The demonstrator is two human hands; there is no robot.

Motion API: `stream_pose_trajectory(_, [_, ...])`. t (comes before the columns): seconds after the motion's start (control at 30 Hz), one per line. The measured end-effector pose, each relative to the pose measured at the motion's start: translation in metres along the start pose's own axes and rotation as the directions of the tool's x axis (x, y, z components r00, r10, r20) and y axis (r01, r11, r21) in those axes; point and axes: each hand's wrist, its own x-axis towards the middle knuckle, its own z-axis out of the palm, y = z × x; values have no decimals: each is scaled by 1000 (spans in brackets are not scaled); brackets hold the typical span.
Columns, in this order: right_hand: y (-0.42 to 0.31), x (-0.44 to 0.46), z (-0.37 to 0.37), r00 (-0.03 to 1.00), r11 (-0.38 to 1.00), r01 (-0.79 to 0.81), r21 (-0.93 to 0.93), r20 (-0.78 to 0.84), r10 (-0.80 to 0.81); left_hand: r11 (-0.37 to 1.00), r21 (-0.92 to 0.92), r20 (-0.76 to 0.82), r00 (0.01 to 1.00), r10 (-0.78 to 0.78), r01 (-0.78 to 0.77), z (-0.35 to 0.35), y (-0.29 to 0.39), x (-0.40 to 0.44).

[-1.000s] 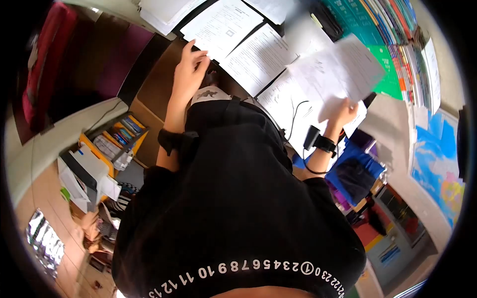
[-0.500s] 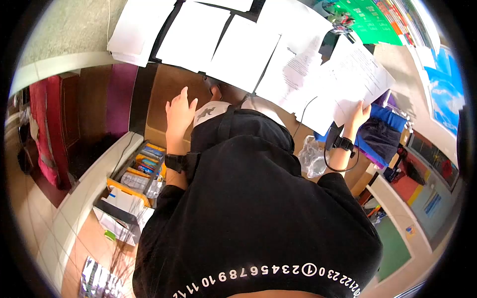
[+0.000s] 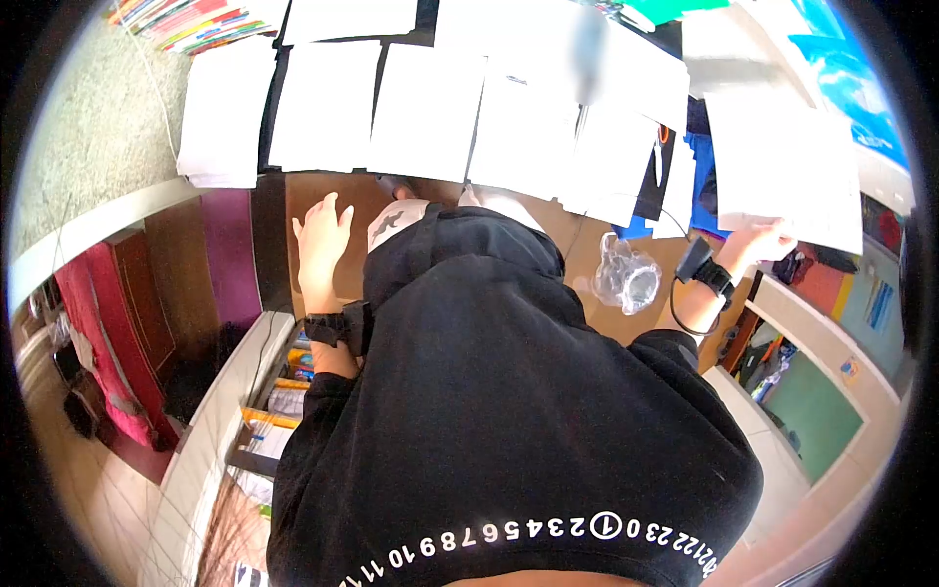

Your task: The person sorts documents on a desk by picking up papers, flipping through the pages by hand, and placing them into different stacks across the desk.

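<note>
Basically, R hand (image 3: 768, 243) w/ a white paper sheet (image 3: 787, 166) off the R end of the dark desk (image 3: 424, 24); L hand (image 3: 325, 238) empty.
R fingers curled, gripping sheet's lower edge; sheet spread out, print too washed out to read. L fingers released, loosely spread, just off desk's near edge, touching no paper. Paper stacks (image 3: 425, 112) in rows on desk, narrow dark gaps btwn. Blue fabric (image 3: 702, 181) btwn desk & sheet. Crumpled clear plastic bag (image 3: 626, 277) lower down, nr R forearm. Black wristbands on both wrists; black cable (image 3: 675, 305) loops at R one. Books (image 3: 196, 24) past desk, far L.
</note>
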Motion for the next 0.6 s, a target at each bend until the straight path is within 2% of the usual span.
stream_pose_trajectory(0.07, [-4,18,-17,994,993,105,53,-44,-102,1000,10,-26,999,28,-28,0,7,4])
stream_pose_trajectory(0.2, [-24,32,-35,998,986,14,164,-63,-4,997,13,-48,996,81,-80,4,24,11])
stream_pose_trajectory(0.23, [-26,34,-37,998,978,-3,208,-54,15,996,26,-10,997,80,-80,4,27,14])
stream_pose_trajectory(0.33, [-16,41,-51,977,971,-119,208,197,78,993,20,-17,993,116,-116,4,41,12])
stream_pose_trajectory(0.37, [-7,43,-54,946,949,-209,235,296,135,993,16,-20,993,114,-113,9,42,13])
stream_pose_trajectory(0.47, [10,48,-55,863,913,-337,232,463,201,993,11,-9,993,114,-114,12,50,11])
stream_pose_trajectory(0.5, [13,47,-53,840,898,-383,214,486,242,994,18,5,994,112,-112,13,53,11])
stream_pose_trajectory(0.6, [2,34,-38,810,903,-370,219,551,198,996,32,30,996,78,-79,17,57,8])
